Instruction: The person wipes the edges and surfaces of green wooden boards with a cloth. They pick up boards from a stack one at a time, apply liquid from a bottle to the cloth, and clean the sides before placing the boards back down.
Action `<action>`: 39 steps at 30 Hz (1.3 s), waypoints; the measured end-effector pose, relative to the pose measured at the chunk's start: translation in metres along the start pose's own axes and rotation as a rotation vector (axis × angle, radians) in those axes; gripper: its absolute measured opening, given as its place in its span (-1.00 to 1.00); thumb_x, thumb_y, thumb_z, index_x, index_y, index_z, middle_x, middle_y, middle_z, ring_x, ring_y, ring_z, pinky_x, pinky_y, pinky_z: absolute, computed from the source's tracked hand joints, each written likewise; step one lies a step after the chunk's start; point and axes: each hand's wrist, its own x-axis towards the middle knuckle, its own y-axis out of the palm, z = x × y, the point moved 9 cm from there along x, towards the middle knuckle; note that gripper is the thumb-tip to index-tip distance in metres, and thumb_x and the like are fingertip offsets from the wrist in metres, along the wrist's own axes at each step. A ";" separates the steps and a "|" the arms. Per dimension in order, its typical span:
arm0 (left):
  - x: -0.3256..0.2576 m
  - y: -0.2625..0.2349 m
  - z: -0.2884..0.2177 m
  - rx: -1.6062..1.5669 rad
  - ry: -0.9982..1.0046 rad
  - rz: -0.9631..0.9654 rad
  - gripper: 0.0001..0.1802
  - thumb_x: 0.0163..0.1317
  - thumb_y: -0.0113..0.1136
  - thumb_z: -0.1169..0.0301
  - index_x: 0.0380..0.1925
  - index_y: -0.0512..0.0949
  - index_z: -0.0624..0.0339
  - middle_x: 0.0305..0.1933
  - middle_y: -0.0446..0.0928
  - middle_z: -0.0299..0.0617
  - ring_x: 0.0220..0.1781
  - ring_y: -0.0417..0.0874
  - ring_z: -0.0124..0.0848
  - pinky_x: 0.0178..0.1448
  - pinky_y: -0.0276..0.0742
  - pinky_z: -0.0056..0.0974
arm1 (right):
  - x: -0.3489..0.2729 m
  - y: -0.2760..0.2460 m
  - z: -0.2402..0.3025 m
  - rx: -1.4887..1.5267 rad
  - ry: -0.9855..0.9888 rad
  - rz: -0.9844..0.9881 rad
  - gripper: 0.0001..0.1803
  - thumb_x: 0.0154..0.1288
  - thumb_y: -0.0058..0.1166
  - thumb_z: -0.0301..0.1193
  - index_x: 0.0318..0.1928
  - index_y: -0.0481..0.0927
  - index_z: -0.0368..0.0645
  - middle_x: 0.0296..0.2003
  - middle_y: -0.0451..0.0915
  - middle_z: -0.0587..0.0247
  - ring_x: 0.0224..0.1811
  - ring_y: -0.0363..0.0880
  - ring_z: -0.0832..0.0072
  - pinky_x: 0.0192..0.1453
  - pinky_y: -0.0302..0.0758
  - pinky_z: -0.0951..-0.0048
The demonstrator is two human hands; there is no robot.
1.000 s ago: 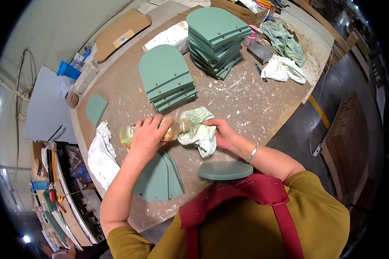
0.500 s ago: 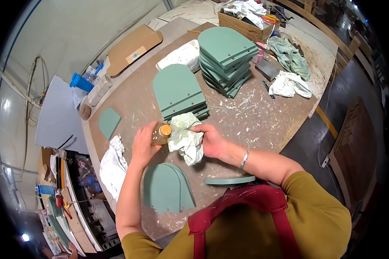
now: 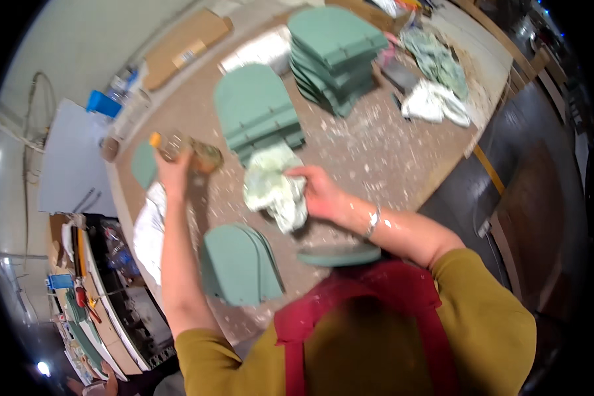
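My left hand (image 3: 174, 174) is wrapped round a clear bottle (image 3: 208, 158) of yellowish liquid with an orange cap. The bottle is tipped onto its side above the table, its cap to the left. In my right hand (image 3: 321, 193) is a crumpled white cloth (image 3: 270, 188) with greenish stains. Just beyond the cloth lies a low stack of green arched panels (image 3: 251, 96). More green panels (image 3: 241, 264) lie overlapped nearer to me. A single green panel (image 3: 340, 255) lies by my apron, seen nearly edge-on. Motion blurs the picture.
A taller stack of green panels (image 3: 336, 33) stands at the back. A small green piece (image 3: 142, 165) and a white cloth (image 3: 149, 231) lie at the left. White and green rags (image 3: 435, 102) rest at the right. Another person's hand (image 3: 108, 373) shows at the lower left.
My left hand has swung left with the bottle, away from the cloth, and the bottle has turned sideways. My right hand still holds the cloth. The whole view has shifted slightly.
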 end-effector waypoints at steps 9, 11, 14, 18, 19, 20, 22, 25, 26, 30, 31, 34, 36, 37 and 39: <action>-0.117 -0.018 -0.094 -0.179 -0.032 0.109 -0.32 0.05 0.31 0.28 0.18 0.32 0.25 0.17 0.40 -0.14 0.24 0.34 -0.30 0.26 0.30 -0.19 | -0.005 -0.030 0.026 0.045 -0.105 -0.001 -0.58 0.24 -0.09 -0.45 0.11 0.39 -0.32 -0.02 0.57 0.02 0.05 0.55 0.15 0.24 0.43 0.09; -0.206 0.020 -0.156 -0.131 0.181 0.780 -0.25 -0.16 0.40 0.31 0.13 0.38 0.19 0.22 0.39 -0.10 0.30 0.33 -0.22 0.33 0.23 -0.12 | -0.003 -0.029 0.025 0.035 -0.114 -0.016 -0.54 0.25 -0.11 -0.42 0.15 0.36 -0.34 0.05 0.53 -0.01 0.11 0.51 0.13 0.31 0.35 0.10; -0.264 0.067 -0.187 -0.034 0.160 0.858 -0.34 -0.18 0.43 0.41 0.04 0.47 0.18 0.06 0.53 -0.06 0.14 0.50 -0.05 0.27 0.33 -0.10 | 0.000 -0.022 0.034 0.036 -0.125 0.024 -0.51 0.23 0.00 -0.44 0.17 0.35 -0.34 0.09 0.51 -0.03 0.15 0.48 0.12 0.35 0.30 0.08; -0.267 0.080 -0.166 -0.256 0.012 0.818 -0.71 -0.01 0.20 0.65 -0.22 0.59 0.20 -0.12 0.63 -0.17 -0.03 0.57 -0.22 0.08 0.45 -0.23 | -0.031 0.001 0.082 -0.103 -0.226 0.075 -0.48 0.21 0.14 -0.44 0.16 0.36 -0.33 0.06 0.52 -0.04 0.14 0.50 0.15 0.33 0.37 0.10; -0.262 0.077 -0.173 -0.266 0.086 0.761 -0.71 -0.01 0.17 0.68 -0.23 0.60 0.22 -0.12 0.63 -0.17 -0.06 0.57 -0.26 0.07 0.44 -0.26 | -0.053 0.020 0.099 -0.258 -0.304 0.092 -0.54 0.21 0.17 -0.40 0.09 0.42 -0.31 -0.02 0.58 0.05 0.01 0.59 0.25 0.20 0.52 0.22; -0.260 0.075 -0.181 -0.274 0.160 0.705 -0.72 -0.01 0.15 0.70 -0.25 0.60 0.23 -0.13 0.63 -0.17 -0.08 0.56 -0.31 0.06 0.44 -0.28 | -0.071 0.021 0.121 -0.479 -0.373 0.066 -0.53 0.21 0.19 -0.37 0.08 0.42 -0.31 -0.04 0.59 0.10 -0.05 0.62 0.33 0.12 0.58 0.30; -0.252 0.073 -0.181 -0.303 0.091 0.624 -0.76 0.04 0.19 0.67 -0.24 0.62 0.25 -0.14 0.64 -0.17 -0.10 0.54 -0.35 0.04 0.42 -0.30 | -0.118 0.037 0.156 -0.907 -0.414 -0.065 -0.54 0.23 0.19 -0.34 0.08 0.44 -0.27 -0.09 0.61 0.19 -0.09 0.63 0.46 0.04 0.58 0.40; -0.245 0.071 -0.177 -0.352 0.018 0.541 -0.76 0.05 0.26 0.62 -0.22 0.63 0.25 -0.16 0.64 -0.19 -0.10 0.52 -0.36 0.04 0.41 -0.32 | -0.173 0.079 0.169 -1.333 -0.599 -0.166 -0.54 0.21 0.16 -0.38 0.11 0.44 -0.22 -0.14 0.60 0.27 -0.15 0.60 0.53 -0.02 0.54 0.46; -0.244 0.069 -0.180 -0.341 0.022 0.534 -0.75 0.05 0.26 0.62 -0.22 0.63 0.25 -0.17 0.64 -0.19 -0.10 0.52 -0.37 0.04 0.41 -0.33 | -0.182 0.091 0.164 -1.512 -0.614 -0.185 -0.54 0.19 0.17 -0.40 0.11 0.45 -0.20 -0.14 0.59 0.28 -0.15 0.60 0.53 -0.03 0.53 0.46; -0.247 0.074 -0.188 -0.347 0.062 0.496 -0.72 0.03 0.28 0.60 -0.19 0.62 0.25 -0.14 0.60 -0.18 -0.13 0.51 -0.39 0.01 0.41 -0.33 | -0.189 0.149 0.062 -2.295 -1.035 0.190 -0.42 -0.09 0.20 -0.47 0.08 0.51 -0.06 -0.06 0.53 0.14 0.04 0.49 0.20 0.09 0.43 0.20; -0.249 0.076 -0.188 -0.380 0.061 0.469 -0.71 0.03 0.29 0.60 -0.18 0.62 0.26 -0.13 0.59 -0.17 -0.14 0.50 -0.40 0.01 0.41 -0.33 | -0.186 0.151 0.026 -2.490 -1.025 0.286 -0.45 -0.09 0.20 -0.45 0.04 0.53 -0.06 -0.05 0.51 0.17 0.09 0.46 0.23 0.05 0.41 0.16; -0.253 0.071 -0.180 -0.361 -0.013 0.428 -0.69 0.02 0.30 0.58 -0.16 0.62 0.24 -0.15 0.57 -0.14 -0.13 0.50 -0.40 -0.01 0.42 -0.35 | -0.169 0.113 0.009 -2.411 -1.050 0.390 -0.49 -0.10 0.15 -0.47 0.01 0.54 -0.13 -0.03 0.50 0.18 0.08 0.47 0.26 0.07 0.42 0.22; -0.256 0.068 -0.160 -0.380 -0.121 0.351 -0.72 0.01 0.31 0.57 -0.20 0.65 0.17 -0.23 0.59 -0.14 -0.15 0.51 -0.34 -0.03 0.43 -0.34 | -0.158 0.065 0.055 -1.622 -0.794 0.147 -0.59 0.11 0.08 -0.53 0.04 0.50 -0.19 -0.07 0.55 0.21 0.01 0.52 0.42 0.03 0.45 0.32; -0.262 0.070 -0.140 -0.431 -0.194 0.370 -0.71 0.06 0.29 0.59 -0.16 0.62 0.22 -0.18 0.58 -0.18 -0.13 0.52 -0.42 -0.01 0.42 -0.38 | -0.147 0.016 0.063 -1.214 -0.496 -0.085 -0.66 0.27 0.03 -0.52 0.06 0.48 -0.26 -0.14 0.59 0.27 -0.11 0.55 0.55 -0.01 0.48 0.46; -0.270 0.072 -0.118 -0.628 -0.338 0.368 -0.71 0.09 0.27 0.60 -0.14 0.59 0.26 -0.16 0.58 -0.22 -0.13 0.53 -0.47 0.00 0.42 -0.40 | -0.138 -0.045 0.057 -0.990 -0.446 -0.161 -0.71 0.36 -0.02 -0.47 0.07 0.48 -0.27 -0.23 0.60 0.36 -0.24 0.55 0.64 -0.14 0.50 0.55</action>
